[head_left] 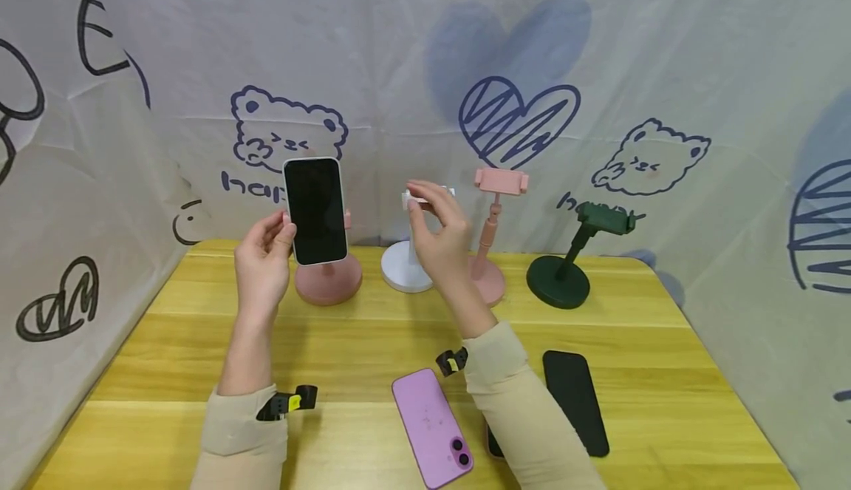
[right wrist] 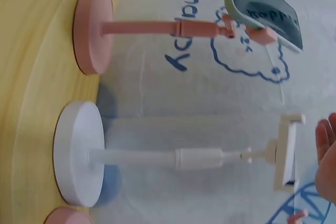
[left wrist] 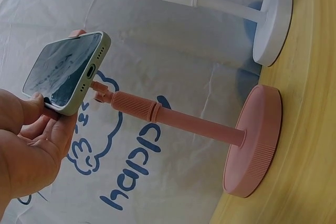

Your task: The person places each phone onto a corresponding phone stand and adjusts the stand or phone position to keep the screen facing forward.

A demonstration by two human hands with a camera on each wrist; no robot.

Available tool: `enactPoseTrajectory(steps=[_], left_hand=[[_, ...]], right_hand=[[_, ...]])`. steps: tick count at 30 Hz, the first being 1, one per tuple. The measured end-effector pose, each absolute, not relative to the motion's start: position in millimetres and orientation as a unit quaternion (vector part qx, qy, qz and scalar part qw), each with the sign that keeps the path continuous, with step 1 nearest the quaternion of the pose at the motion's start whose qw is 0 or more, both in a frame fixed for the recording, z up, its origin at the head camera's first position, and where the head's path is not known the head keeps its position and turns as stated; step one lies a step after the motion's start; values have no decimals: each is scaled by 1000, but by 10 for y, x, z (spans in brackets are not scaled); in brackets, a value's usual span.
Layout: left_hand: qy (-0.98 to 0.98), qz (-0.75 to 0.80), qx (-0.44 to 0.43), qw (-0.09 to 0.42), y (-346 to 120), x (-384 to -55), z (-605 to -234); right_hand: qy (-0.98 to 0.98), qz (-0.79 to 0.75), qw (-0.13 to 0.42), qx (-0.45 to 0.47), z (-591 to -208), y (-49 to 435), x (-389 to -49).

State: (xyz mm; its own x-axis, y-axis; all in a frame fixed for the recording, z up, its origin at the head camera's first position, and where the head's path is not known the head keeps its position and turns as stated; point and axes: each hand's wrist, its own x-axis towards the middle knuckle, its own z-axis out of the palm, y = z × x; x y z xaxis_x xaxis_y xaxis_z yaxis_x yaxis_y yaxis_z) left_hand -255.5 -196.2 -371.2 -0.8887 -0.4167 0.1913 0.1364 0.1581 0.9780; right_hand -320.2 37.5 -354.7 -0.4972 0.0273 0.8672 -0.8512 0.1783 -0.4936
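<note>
A phone (head_left: pixel 315 213) with a dark screen and pale case sits upright in the clamp of a pink phone stand (left wrist: pixel 199 125). My left hand (head_left: pixel 262 253) pinches the phone's left edge, with the thumb on the screen side and fingers behind; the clamp end there is partly hidden. My right hand (head_left: pixel 442 235) is raised by the head of a white phone stand (right wrist: pixel 199 158), fingers loosely bent. In the right wrist view a gap shows between this hand and the white clamp (right wrist: pixel 286 153), which holds nothing.
A second pink stand (head_left: pixel 488 235) and a dark green stand (head_left: pixel 561 281) stand to the right, clamps unfilled. On the wooden table (head_left: pixel 346 372) lie a purple phone (head_left: pixel 428 420) and a black phone (head_left: pixel 578 401). Another phone is mostly hidden under the right sleeve. A printed cloth hangs behind.
</note>
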Motion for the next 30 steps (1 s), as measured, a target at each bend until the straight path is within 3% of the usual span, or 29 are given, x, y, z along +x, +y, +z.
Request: enactPoseTrajectory(steps=[4, 9, 23, 30], left_hand=[[-727, -644, 96, 217, -1964, -2558, -3703], [-727, -645, 97, 216, -1967, -2555, -3706], [-726, -646, 93, 217, -1971, -2564, -3725], [-724, -647, 91, 218, -1960, -2567, -3728]], right_hand=[[-684, 546, 423, 237, -3556, 519, -3230], [-706, 543, 412, 191, -3611, 634, -3295], [-634, 754, 165, 55, -3663, 651, -3427], [-577, 807, 121, 6, -3615, 677, -3464]])
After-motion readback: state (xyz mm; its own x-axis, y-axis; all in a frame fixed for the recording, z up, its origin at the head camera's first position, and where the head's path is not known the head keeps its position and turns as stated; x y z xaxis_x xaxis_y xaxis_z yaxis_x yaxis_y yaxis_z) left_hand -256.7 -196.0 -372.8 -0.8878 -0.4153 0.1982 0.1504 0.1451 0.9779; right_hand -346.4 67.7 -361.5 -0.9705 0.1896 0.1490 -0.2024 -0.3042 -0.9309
